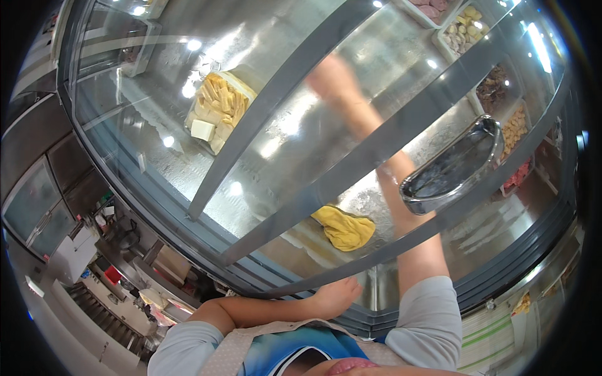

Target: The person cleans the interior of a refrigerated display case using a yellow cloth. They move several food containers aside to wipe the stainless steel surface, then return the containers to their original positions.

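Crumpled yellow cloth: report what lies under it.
The crumpled yellow cloth rests on a shiny silver metal surface, which shows beside it. The patch directly beneath is covered and cannot be seen.

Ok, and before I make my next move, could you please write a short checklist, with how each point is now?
1. Right hand is empty: cannot tell, it is blurred.
2. Left hand is away from the yellow cloth: ok.
3. Yellow cloth lies flat: not ok, it is crumpled on the metal base.
4. Right arm does not touch the grey bar: cannot tell, the bar crosses in front of it.
5. Yellow strips and white block are apart from the right hand: ok.
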A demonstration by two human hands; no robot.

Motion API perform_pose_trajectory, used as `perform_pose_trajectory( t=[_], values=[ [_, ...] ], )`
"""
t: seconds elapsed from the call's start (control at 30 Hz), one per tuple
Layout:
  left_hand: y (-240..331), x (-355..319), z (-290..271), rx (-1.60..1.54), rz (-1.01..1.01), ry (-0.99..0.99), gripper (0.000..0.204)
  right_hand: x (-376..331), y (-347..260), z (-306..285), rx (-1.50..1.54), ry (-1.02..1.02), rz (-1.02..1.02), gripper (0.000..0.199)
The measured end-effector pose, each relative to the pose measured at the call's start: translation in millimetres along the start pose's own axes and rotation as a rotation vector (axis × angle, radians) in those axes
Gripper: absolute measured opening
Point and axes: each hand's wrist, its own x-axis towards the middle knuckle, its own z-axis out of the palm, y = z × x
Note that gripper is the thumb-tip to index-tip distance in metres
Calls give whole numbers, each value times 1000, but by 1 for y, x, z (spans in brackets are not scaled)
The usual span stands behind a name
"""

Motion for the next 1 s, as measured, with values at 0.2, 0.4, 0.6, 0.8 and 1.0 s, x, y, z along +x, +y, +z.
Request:
perform_pose_trajectory(
  t=[0.2,0.4,0.6,0.8,1.0],
  values=[
    [3,-5,12,2,33,8,33,-6,-69,86,410,-7,-14,22],
    [9,-8,2,69,44,124,36,-37,-59,64,375,-166,243,20],
    [12,-5,9,334,27,71,24,-157,-8,37,513,-62,560,10],
    [4,2,19,403,46,11,14,-313,63,14,713,281,730,11],
    [22,-38,-2,357,277,246,15,-438,-16,-66,838,569,822,7]
  ],
)
